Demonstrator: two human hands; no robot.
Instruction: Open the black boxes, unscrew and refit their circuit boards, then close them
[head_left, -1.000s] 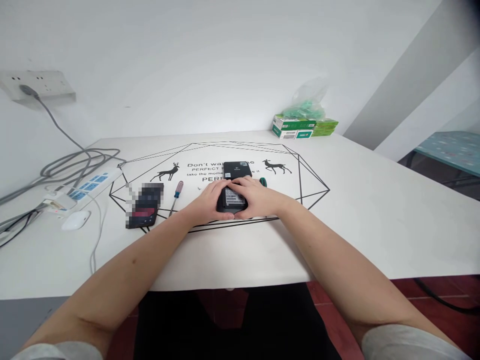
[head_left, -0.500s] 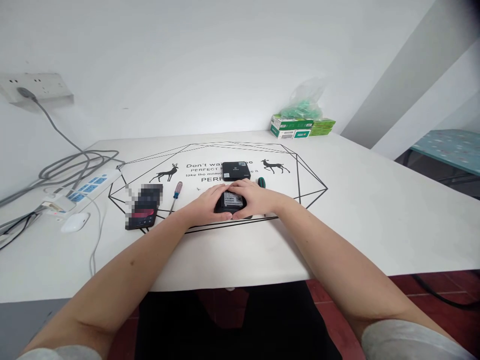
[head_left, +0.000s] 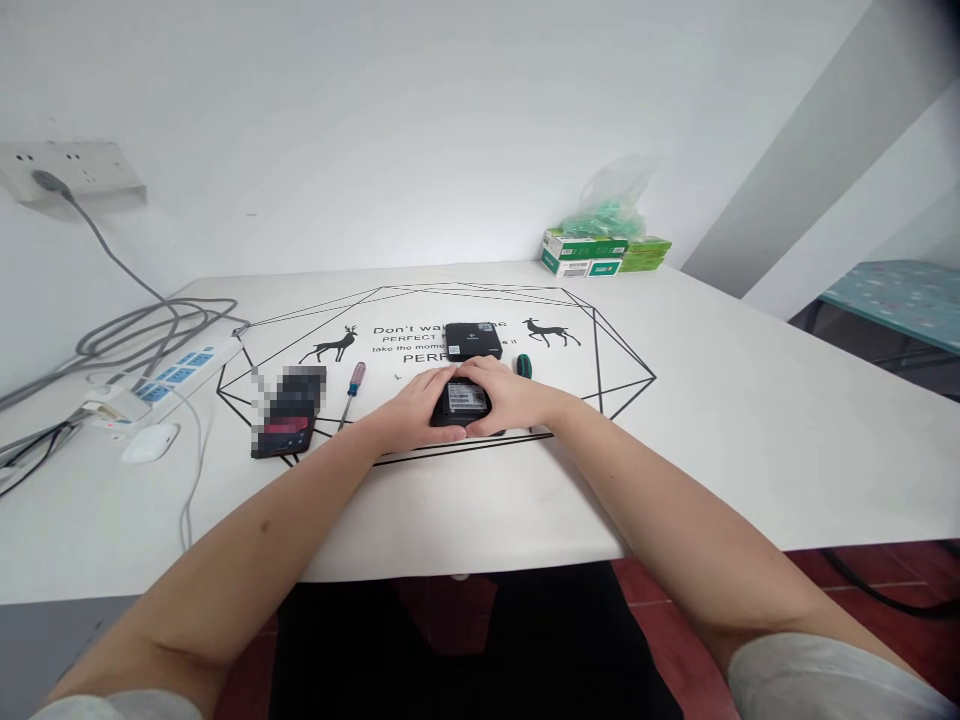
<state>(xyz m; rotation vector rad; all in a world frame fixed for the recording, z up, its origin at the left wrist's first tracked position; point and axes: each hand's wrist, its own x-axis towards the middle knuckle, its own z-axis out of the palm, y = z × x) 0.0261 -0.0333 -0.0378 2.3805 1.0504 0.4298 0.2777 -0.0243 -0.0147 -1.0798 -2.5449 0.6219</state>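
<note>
Both hands wrap around a small black box [head_left: 466,398] with a white printed label on its upper face. On its left side, my left hand [head_left: 416,408] curls its fingers along the edge, while my right hand [head_left: 510,396] grips the opposite side; the thumbs nearly meet at the front. Just behind lies a flat black square panel [head_left: 472,341] with a small logo and stickers. A green-handled screwdriver [head_left: 523,365] is partly hidden by my right hand. To the left of my left hand lies a screwdriver with a red and blue handle [head_left: 356,378].
A smartphone [head_left: 289,412], partly pixelated, lies on the left beside a white earbud case [head_left: 151,442]. Behind them are a power strip [head_left: 180,375] and coiled grey cables [head_left: 135,325]. Green and white boxes [head_left: 585,252] with a plastic bag [head_left: 611,205] on top stand against the wall.
The view shifted slightly. Both hands have stayed around the labelled box, which seems to tilt or shift a little. The gap between it and the panel behind looks slightly different.
</note>
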